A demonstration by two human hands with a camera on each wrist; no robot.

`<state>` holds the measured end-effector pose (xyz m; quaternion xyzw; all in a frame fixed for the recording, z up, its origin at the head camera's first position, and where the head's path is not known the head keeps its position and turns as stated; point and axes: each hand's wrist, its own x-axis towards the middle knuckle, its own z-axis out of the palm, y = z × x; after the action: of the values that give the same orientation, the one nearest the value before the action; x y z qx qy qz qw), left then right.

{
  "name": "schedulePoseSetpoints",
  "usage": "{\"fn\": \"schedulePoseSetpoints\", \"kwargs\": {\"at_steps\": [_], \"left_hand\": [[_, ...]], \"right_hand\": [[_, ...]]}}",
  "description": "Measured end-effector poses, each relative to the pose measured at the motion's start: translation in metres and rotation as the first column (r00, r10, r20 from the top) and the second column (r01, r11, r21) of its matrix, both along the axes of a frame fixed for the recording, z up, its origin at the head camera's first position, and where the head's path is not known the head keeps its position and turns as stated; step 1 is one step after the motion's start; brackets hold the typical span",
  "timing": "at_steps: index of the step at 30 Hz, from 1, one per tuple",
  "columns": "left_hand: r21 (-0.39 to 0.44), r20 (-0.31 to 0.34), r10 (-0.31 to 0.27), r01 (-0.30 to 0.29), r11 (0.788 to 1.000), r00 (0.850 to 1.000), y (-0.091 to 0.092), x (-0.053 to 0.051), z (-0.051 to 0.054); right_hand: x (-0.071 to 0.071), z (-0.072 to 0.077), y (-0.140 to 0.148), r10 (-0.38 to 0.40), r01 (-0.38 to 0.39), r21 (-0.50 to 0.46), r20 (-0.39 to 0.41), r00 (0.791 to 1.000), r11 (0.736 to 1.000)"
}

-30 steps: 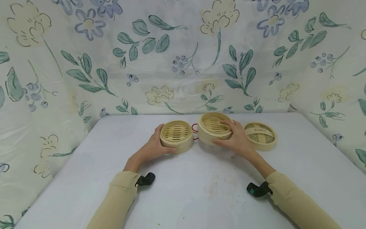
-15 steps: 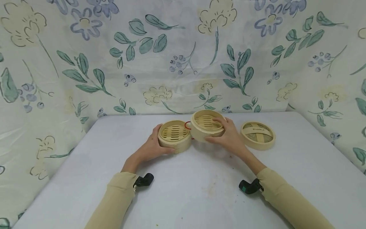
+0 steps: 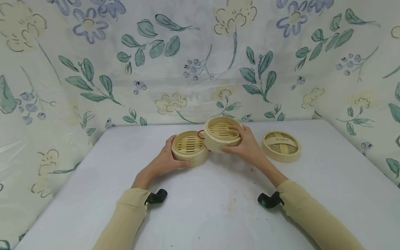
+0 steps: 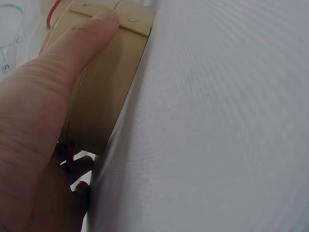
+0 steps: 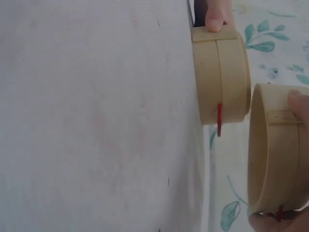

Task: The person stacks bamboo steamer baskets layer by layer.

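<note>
Of 2 baskets, the left basket sits on the table between the thumb and fingers of the left hand, which grips it. The right hand pinches the raised right basket, its thumb on the wall. Only the head view shows the lid, just right of those fingers; the right wrist view alone shows the held basket's hollow underside.
</note>
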<state>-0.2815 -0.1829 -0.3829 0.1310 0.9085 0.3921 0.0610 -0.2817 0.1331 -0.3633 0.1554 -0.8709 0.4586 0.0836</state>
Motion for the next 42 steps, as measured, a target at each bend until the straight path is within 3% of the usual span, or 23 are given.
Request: {"fn": "schedulePoseSetpoints", "kwargs": {"at_steps": [16, 42], "left_hand": [[0.026, -0.010, -0.022, 0.023, 0.999, 1.000, -0.002, 0.000, 0.001], [0.037, 0.008, -0.003, 0.003, 0.999, 1.000, -0.002, 0.001, 0.005]], "right_hand": [[-0.007, -0.002, -0.029, 0.022, -0.021, -0.031, 0.018, 1.000, 0.999], [-0.015, 0.004, -0.071, 0.061, -0.060, -0.033, 0.010, 0.998, 0.998]]}}
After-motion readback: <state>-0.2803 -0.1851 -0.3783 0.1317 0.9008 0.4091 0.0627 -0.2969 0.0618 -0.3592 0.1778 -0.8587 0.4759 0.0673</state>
